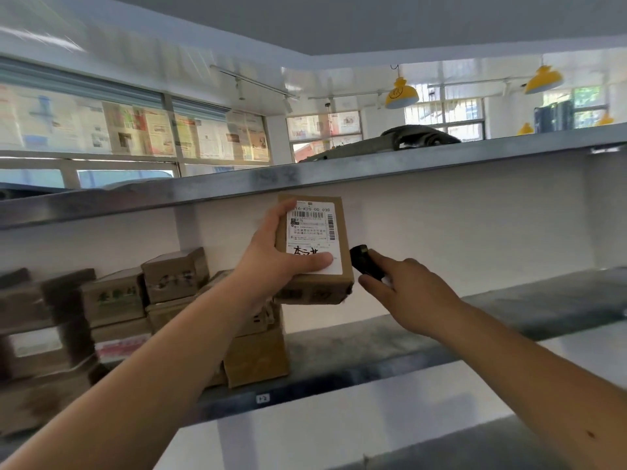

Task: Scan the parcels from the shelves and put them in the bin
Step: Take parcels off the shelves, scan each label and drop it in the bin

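Holding a small brown parcel point(314, 247) upright in front of the shelf, the left hand point(278, 256) wraps it from the left: fingers curled round the far edge, thumb pressed across the lower part of the white label point(314, 237). The parcel hangs in the air above the stacked boxes point(176, 276) and clear of the upper shelf edge point(305, 178). Its long axis runs up and down, tilted only slightly, and the label faces the person, barcode toward the top, above the thumb.

Just to the right of that grip, the right hand point(410, 293) pinches a small black scanner point(364, 262) between fingers and thumb, its tip close beside the parcel's lower right edge and apart from it, as far as can be seen.

The risks, as I judge them: the scanner sits low and to the side of the label, so a beam fired from there may miss the barcode above or catch it at too steep an angle. The thumb covers handwriting, not the bars, but a slip upward would block them. The one-handed hold from the side could also let the box twist or drop onto the stack below.
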A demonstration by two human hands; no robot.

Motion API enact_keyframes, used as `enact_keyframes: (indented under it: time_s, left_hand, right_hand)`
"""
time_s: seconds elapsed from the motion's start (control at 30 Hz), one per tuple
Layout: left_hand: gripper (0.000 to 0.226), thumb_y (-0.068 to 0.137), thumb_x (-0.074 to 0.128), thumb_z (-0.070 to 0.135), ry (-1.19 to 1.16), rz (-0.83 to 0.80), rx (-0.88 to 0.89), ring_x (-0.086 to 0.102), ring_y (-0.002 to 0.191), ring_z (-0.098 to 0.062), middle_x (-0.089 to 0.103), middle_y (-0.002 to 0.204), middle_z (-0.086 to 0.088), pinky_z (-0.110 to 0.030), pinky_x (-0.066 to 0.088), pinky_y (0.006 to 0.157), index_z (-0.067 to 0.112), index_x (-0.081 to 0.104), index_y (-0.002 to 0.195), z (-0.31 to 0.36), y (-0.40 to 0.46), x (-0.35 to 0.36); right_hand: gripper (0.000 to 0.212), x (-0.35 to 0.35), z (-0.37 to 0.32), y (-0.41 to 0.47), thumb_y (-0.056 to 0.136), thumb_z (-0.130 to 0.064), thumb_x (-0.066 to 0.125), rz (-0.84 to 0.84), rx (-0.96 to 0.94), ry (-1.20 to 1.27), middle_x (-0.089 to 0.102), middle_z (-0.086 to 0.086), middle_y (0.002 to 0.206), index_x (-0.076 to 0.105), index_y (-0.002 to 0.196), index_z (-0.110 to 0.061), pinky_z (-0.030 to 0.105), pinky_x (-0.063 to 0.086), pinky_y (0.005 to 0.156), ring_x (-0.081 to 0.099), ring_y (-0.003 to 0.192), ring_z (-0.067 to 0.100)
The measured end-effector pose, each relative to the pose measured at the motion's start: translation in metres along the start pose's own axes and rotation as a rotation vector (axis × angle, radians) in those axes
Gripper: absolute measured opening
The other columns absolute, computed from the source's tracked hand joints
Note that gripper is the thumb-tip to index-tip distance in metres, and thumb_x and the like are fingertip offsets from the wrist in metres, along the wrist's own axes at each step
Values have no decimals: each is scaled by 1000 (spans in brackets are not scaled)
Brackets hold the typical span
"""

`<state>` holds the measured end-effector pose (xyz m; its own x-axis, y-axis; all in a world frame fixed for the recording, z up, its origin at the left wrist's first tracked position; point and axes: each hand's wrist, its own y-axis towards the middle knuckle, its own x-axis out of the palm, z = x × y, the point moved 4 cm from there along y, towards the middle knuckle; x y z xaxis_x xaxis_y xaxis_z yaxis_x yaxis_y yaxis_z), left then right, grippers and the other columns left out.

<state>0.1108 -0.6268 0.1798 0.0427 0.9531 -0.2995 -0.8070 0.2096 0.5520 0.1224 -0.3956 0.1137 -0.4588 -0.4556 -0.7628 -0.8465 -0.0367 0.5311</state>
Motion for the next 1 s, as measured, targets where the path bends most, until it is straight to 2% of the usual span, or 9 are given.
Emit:
enact_keyframes:
  time_s: [0.07,0.1,0.3,0.43,0.57,0.67,0.8,0.9,1.0]
  left_hand:
    - [95,70,96,20,28,6,-16,60,114,-10,53,127,21,-17,60,78,49,39,140,5,-12,17]
    - [95,70,96,20,12,12,-40,60,114,-10,53,128,20,-16,59,76,49,38,140,6,-20,27]
    - [115,65,99,22,-50,55,-133,60,123,-13,56,137,16,-37,58,101,51,30,153,-4,-67,93]
    - [116,51,101,25,-189,120,-236,64,124,-22,61,136,12,-50,61,95,58,42,145,-21,-97,128]
    - [118,53,101,18,-232,134,-272,64,125,-22,61,136,12,-52,59,99,50,41,150,-42,-133,156]
    - [119,60,101,16,-137,180,-298,61,126,-16,58,135,18,-49,58,102,48,35,154,-62,-156,173]
    - [127,48,102,49,125,214,-307,52,133,-16,45,148,8,-47,50,111,59,29,151,-85,-181,183]
    - [121,64,100,35,254,210,-297,37,133,-10,29,156,2,-28,36,109,46,25,158,-96,-206,191]
    - [118,67,99,32,334,217,-276,31,133,-8,19,162,4,-24,35,106,49,23,156,-109,-230,196]
  right_hand:
    - [59,-8,13,-12,104,-62,37,-23,4,-1,58,5,103,27,159,-44,29,42,61,59,83,17]
    - [59,-11,21,-19,104,-63,36,-35,7,2,58,5,103,26,159,-44,29,42,61,59,84,18]
    - [61,-23,73,-71,103,-66,35,-124,29,25,61,6,114,23,160,-46,37,56,77,63,90,19]
    - [60,-31,100,-103,104,-64,36,-155,33,7,62,5,129,24,160,-46,34,53,78,64,101,22]
    - [49,-29,118,-136,105,-60,41,-231,-28,86,66,-3,132,37,153,-49,36,56,85,64,100,16]
    - [51,-17,134,-159,105,-61,40,-317,2,94,64,0,133,37,153,-48,34,53,82,62,100,18]
    - [58,6,149,-189,104,-61,41,-426,67,140,63,6,137,32,159,-44,36,54,89,63,107,20]
    - [59,19,153,-216,105,-60,41,-471,101,190,65,2,129,30,160,-43,32,54,81,64,95,12]
    - [58,30,154,-244,104,-63,36,-504,124,186,66,-3,117,26,160,-48,31,54,74,64,83,10]
